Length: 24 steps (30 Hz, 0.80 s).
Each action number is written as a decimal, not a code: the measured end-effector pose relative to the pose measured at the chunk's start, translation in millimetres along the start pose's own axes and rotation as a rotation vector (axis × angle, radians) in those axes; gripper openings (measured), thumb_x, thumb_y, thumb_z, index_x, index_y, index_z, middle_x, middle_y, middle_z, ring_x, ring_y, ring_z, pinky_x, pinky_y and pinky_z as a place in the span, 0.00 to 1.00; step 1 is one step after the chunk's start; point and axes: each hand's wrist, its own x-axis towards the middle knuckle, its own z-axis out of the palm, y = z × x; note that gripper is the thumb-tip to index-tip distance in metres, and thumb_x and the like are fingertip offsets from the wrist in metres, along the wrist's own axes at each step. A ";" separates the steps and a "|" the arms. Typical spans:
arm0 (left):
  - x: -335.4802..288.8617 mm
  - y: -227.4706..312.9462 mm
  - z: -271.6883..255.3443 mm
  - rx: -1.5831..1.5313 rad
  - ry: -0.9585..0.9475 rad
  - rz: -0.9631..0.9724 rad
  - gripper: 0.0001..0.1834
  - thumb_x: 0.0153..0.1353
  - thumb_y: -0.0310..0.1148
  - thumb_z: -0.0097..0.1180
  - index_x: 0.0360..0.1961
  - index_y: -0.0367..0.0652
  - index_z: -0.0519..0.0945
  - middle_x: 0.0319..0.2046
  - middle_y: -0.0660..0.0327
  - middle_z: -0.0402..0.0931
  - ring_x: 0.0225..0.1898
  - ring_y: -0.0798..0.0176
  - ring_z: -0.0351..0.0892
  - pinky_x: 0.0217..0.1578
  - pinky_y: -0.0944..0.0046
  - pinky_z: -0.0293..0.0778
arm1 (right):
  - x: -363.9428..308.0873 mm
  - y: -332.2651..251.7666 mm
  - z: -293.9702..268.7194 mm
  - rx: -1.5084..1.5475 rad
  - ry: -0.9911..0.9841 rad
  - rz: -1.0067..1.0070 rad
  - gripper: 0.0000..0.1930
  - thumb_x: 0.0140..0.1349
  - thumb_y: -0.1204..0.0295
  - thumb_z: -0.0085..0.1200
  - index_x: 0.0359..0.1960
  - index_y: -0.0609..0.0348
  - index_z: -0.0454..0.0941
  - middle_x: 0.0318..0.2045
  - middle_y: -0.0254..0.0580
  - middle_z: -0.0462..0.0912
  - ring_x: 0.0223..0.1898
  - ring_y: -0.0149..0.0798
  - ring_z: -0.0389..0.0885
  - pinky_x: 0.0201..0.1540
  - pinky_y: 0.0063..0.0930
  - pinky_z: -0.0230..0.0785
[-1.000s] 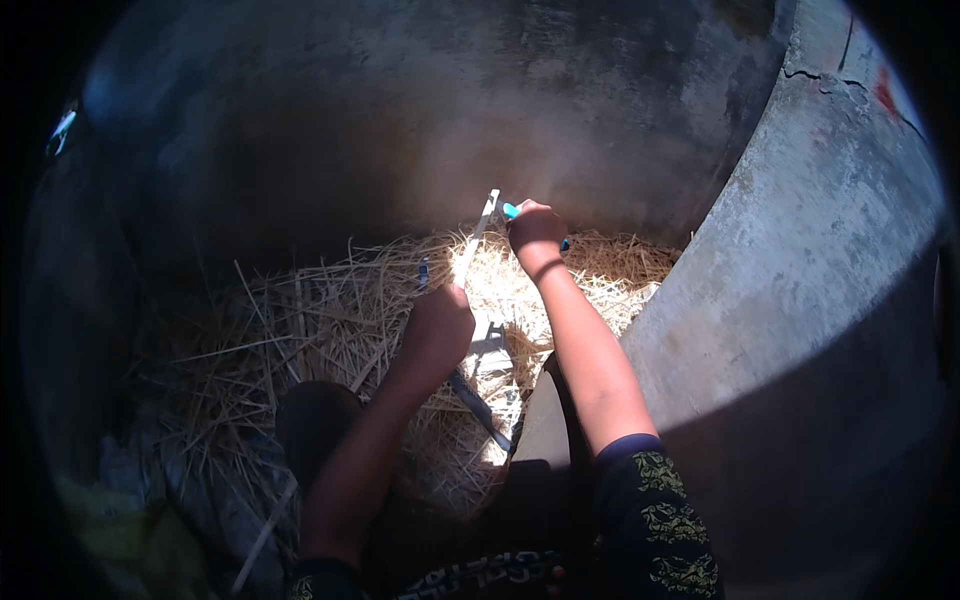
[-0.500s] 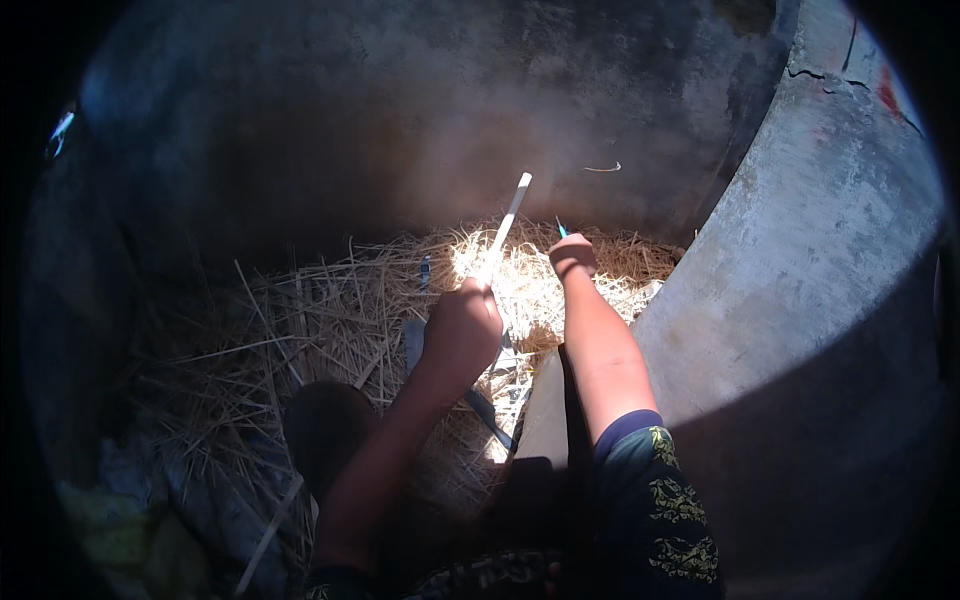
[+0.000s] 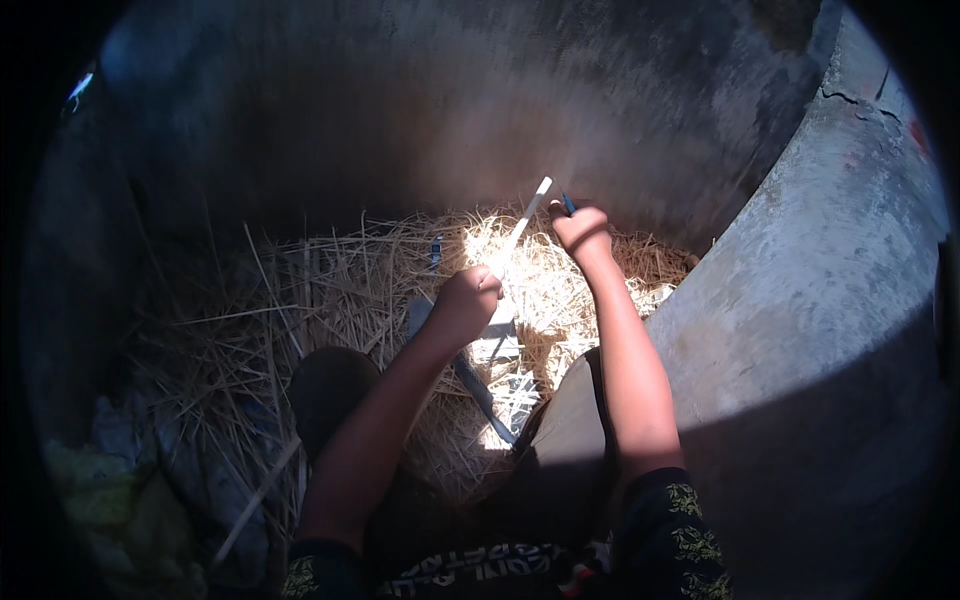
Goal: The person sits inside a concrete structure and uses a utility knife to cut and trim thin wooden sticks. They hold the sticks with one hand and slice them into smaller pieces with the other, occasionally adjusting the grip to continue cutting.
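White, the slim strip [image 3: 529, 214] slants above the straw [image 3: 335, 275], our left hand [image 3: 468, 302] clenched round its lower end, seemingly for steadiness, our right hand [image 3: 583, 232] grasping a blue tool [image 3: 569, 204] near the strip's tip.

The long, thin, creamy-white stick [image 3: 531, 212] is plain. The slim tool [image 3: 569, 204] is blue. The dry, stringy straw [image 3: 340, 300] is yellow-brown, and nearly white in the bright light. The rough, curved wall [image 3: 780, 290] is patchy grey with a red smudge [image 3: 920, 138]. The dark cloth sleeve [image 3: 655, 535] has yellow leafy swirls.
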 end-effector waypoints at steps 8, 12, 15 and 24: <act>-1.6 -6.8 1.3 0.491 0.300 0.338 0.15 0.70 0.36 0.48 0.29 0.37 0.75 0.22 0.44 0.76 0.26 0.37 0.77 0.27 0.47 0.71 | -29.5 -36.3 14.8 -0.360 -0.215 -0.127 0.17 0.54 0.60 0.55 0.37 0.59 0.86 0.38 0.56 0.85 0.43 0.53 0.85 0.49 0.42 0.77; -3.9 -3.9 0.9 0.600 0.335 0.286 0.15 0.69 0.38 0.49 0.30 0.38 0.76 0.23 0.42 0.77 0.29 0.34 0.78 0.28 0.41 0.71 | -33.5 -36.7 26.2 -0.315 -0.146 -0.201 0.17 0.54 0.59 0.55 0.34 0.60 0.85 0.35 0.57 0.85 0.40 0.56 0.85 0.47 0.44 0.76; -7.7 1.4 2.4 0.634 0.342 0.257 0.15 0.69 0.39 0.49 0.30 0.39 0.77 0.24 0.42 0.77 0.30 0.34 0.79 0.29 0.41 0.72 | -32.2 -31.9 24.1 -0.296 -0.190 -0.188 0.19 0.54 0.56 0.55 0.34 0.60 0.85 0.35 0.58 0.85 0.41 0.55 0.85 0.47 0.44 0.76; 6.6 -15.7 -7.2 0.343 0.136 0.324 0.14 0.69 0.39 0.49 0.30 0.40 0.75 0.17 0.56 0.72 0.17 0.58 0.71 0.21 0.58 0.67 | -26.3 -28.8 12.8 -0.273 -0.328 -0.093 0.26 0.49 0.48 0.55 0.32 0.62 0.85 0.36 0.60 0.85 0.40 0.55 0.84 0.47 0.41 0.76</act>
